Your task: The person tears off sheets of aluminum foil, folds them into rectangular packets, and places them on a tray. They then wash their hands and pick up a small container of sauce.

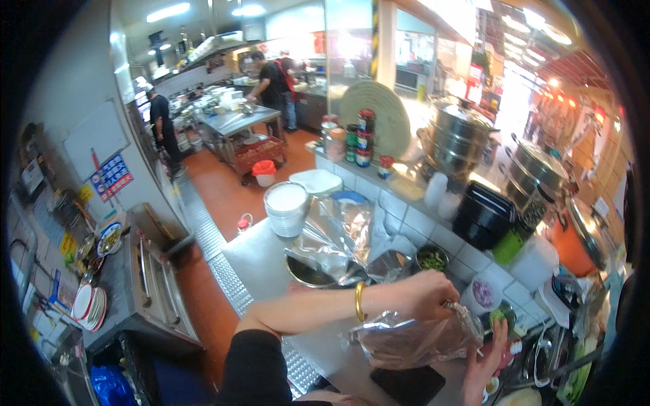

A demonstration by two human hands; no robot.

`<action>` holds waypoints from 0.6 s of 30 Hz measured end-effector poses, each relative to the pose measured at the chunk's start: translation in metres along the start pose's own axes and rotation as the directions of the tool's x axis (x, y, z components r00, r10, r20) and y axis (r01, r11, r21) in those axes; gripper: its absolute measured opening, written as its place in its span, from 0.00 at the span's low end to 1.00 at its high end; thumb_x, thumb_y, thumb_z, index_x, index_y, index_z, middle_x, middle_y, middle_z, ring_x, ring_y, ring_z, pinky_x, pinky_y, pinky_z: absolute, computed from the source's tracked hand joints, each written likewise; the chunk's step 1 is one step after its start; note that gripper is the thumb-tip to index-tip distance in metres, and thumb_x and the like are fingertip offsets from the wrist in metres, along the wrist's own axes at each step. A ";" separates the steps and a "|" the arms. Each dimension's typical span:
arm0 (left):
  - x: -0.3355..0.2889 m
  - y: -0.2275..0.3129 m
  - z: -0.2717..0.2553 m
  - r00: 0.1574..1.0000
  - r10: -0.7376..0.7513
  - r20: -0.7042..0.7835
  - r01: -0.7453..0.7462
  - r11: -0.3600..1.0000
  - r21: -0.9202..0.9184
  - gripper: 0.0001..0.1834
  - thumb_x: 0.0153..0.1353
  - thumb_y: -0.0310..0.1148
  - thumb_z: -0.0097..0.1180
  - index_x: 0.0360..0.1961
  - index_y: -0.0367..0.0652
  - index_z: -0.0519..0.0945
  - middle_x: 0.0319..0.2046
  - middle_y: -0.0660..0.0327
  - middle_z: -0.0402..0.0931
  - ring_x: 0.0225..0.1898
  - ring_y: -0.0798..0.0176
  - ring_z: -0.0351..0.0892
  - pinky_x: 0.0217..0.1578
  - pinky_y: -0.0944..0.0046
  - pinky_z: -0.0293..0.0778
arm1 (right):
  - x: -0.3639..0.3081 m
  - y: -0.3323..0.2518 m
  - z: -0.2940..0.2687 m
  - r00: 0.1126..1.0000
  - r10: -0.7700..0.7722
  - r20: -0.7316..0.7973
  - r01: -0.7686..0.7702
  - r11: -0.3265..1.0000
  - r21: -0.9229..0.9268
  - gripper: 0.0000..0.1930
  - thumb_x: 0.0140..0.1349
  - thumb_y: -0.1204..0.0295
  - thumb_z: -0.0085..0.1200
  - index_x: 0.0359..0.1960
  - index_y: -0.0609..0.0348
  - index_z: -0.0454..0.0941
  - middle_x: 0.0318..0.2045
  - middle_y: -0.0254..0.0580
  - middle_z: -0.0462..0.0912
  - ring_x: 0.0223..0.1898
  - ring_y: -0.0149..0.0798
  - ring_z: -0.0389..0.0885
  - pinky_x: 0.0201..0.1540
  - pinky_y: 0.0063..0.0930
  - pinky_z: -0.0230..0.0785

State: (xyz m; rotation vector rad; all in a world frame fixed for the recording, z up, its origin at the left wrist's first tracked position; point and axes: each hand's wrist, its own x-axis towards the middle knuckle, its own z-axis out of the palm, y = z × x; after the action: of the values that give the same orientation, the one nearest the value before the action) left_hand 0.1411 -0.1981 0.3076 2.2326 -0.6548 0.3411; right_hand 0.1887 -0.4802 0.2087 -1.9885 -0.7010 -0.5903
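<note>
My left hand [430, 292], with a gold bangle on the wrist, reaches across the metal counter [254, 260]. Its curled fingers grip the gathered top of a clear plastic bag [420, 342]; something brownish-pink shows through the film. My right hand [486, 365] is beside the bag's right side, fingers stretched upward and apart; whether they touch the film I cannot tell. Below the bag lies a dark flat rectangular object [408, 384]. Beyond my left forearm, shiny crumpled plastic film [332, 230] covers part of a metal bowl [308, 272].
A stack of white tubs [285, 208] stands on the counter's far side. Chopped purple onion [483, 293] and cut greens [431, 258] sit in containers near the tiled ledge [393, 206]. The ledge holds jars [364, 139], steamer pots [457, 135] and a black bin [484, 215]. People work farther back.
</note>
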 end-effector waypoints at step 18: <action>-0.058 0.004 0.090 0.959 0.162 0.231 -0.242 0.894 0.376 0.38 0.68 0.41 0.59 0.77 0.50 0.61 0.79 0.51 0.51 0.80 0.48 0.49 0.78 0.42 0.50 | 0.009 0.007 0.016 0.805 0.335 0.489 -0.577 0.635 0.514 0.30 0.68 0.79 0.54 0.72 0.66 0.65 0.60 0.42 0.78 0.58 0.31 0.76 0.61 0.24 0.67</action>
State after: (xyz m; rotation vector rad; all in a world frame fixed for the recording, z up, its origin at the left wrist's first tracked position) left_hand 0.0941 -0.2469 0.2245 2.6186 -1.0042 0.3933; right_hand 0.2014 -0.4671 0.2027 -1.5072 -0.4639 0.3247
